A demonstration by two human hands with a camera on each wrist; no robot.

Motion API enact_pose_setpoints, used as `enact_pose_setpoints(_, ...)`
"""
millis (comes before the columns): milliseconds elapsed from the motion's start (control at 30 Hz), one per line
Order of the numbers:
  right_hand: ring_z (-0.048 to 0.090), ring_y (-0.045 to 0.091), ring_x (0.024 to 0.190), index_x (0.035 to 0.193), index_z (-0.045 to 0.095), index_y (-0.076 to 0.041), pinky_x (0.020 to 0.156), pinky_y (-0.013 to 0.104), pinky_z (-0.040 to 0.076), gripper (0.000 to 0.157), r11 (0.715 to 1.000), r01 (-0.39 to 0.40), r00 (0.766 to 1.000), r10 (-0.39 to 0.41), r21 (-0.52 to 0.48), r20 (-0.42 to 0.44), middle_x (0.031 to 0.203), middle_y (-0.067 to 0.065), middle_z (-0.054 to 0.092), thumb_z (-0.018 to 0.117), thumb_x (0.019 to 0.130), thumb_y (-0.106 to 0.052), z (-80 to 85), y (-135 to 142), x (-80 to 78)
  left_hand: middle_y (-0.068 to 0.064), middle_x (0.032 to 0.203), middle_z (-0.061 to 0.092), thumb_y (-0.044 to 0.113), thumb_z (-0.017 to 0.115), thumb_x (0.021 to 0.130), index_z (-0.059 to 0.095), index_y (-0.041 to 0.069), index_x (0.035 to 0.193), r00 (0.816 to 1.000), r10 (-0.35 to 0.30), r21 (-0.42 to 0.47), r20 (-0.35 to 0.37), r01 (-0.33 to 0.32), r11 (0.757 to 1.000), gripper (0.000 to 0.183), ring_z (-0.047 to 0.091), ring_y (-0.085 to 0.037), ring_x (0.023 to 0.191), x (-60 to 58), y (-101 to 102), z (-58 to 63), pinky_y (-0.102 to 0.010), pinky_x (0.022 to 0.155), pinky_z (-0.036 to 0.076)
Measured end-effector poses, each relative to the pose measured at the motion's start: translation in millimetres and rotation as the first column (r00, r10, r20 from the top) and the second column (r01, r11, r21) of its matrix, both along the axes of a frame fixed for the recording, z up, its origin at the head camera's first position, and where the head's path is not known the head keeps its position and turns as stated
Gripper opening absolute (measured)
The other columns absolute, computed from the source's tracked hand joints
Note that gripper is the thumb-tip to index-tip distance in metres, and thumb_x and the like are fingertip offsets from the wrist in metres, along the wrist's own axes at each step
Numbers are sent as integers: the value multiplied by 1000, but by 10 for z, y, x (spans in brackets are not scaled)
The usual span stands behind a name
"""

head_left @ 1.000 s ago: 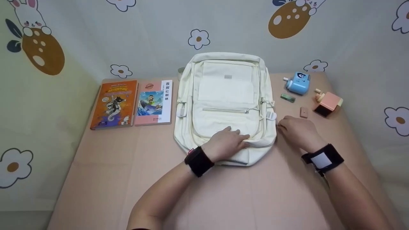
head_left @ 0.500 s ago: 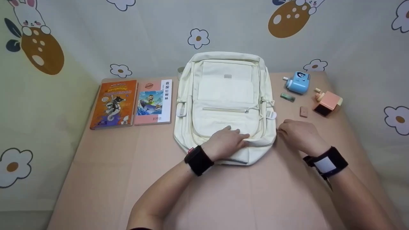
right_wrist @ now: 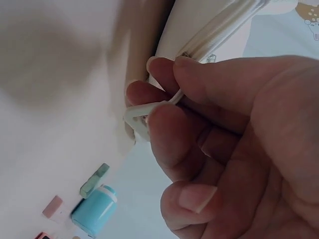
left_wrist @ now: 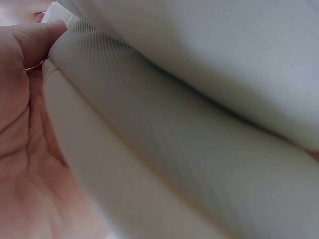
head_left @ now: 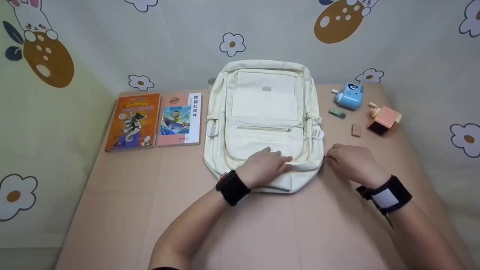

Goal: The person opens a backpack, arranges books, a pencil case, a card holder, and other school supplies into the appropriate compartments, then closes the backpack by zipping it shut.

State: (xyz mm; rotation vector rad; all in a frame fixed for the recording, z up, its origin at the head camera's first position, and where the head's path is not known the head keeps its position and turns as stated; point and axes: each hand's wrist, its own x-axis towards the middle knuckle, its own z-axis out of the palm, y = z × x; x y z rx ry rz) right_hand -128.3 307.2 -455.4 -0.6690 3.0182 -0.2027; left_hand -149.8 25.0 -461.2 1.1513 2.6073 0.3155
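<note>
A cream backpack [head_left: 266,101] lies on the table, its front pocket facing up. On its lower front rests my left hand [head_left: 264,167], fingers spread; the left wrist view shows the palm close against folds of the bag's fabric [left_wrist: 164,114], the thumb [left_wrist: 37,45] at a fold. My right hand [head_left: 352,161] is at the bag's lower right side. In the right wrist view its thumb and fingers pinch the corded zipper pull [right_wrist: 175,97], close to the zipper [right_wrist: 224,30]; part of the pull is hidden by the fingers.
An orange book [head_left: 133,122] and a pink-and-white book [head_left: 180,119] lie left of the bag. At right are a blue pencil sharpener [head_left: 349,96], a pink pencil sharpener [head_left: 384,120], a green eraser-like block [head_left: 337,113] and a small pinkish-brown block [head_left: 356,130].
My right hand has slid a short way down the bag's right side, nearer to me. The left hand has stayed in place on the lower front.
</note>
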Motion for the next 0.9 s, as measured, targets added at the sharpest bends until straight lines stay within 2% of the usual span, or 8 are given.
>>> enact_pose_setpoints(233,46,14,60,85,69,-12,53,35,44,13,1000,-28,999,28,-6,19,71,-4,50,67,97,-13,47,-20,78,-9,132,67,41,41,111,59,17,146,999,-19,1,-26,19,1000,46,58,-22,130,-2,-3,8,-44,120,30)
enact_pose_setpoints(367,45,14,60,82,66,-13,54,35,44,15,1000,-27,1000,27,-4,11,69,-4,49,67,97,-12,30,-24,85,-9,136,65,37,47,109,58,17,147,999,-46,7,-17,46,999,44,54,-22,134,-19,-38,14,-43,120,30)
enact_pose_setpoints(567,46,15,60,81,65,-13,54,35,43,16,1000,-12,1000,12,-9,18,68,-3,48,67,97,-13,-13,-22,81,-10,150,53,24,52,99,52,15,151,993,-59,22,101,58,998,53,40,-26,145,-76,-195,35,-37,122,25)
enact_pose_setpoints(700,46,16,59,77,62,-14,53,35,41,21,1000,15,999,-14,-22,37,67,-3,47,63,98,-13,-30,-31,74,-11,157,45,22,54,91,48,15,154,986,-58,26,159,54,998,64,33,-27,149,-114,-338,47,-34,121,25)
enact_pose_setpoints(833,45,17,58,74,60,-13,52,36,40,24,999,39,997,-38,-22,67,66,-2,47,60,98,-13,-46,-45,66,-10,155,48,24,55,94,53,15,150,989,-85,33,119,82,996,57,37,-25,148,-112,-488,35,-36,120,28)
enact_pose_setpoints(900,46,18,58,74,59,-13,53,36,40,25,998,55,995,-54,-18,89,66,-1,48,59,98,-13,-47,-52,62,-9,146,58,27,55,99,60,16,144,993,-92,46,74,89,995,46,47,-24,141,-104,-552,22,-37,116,36)
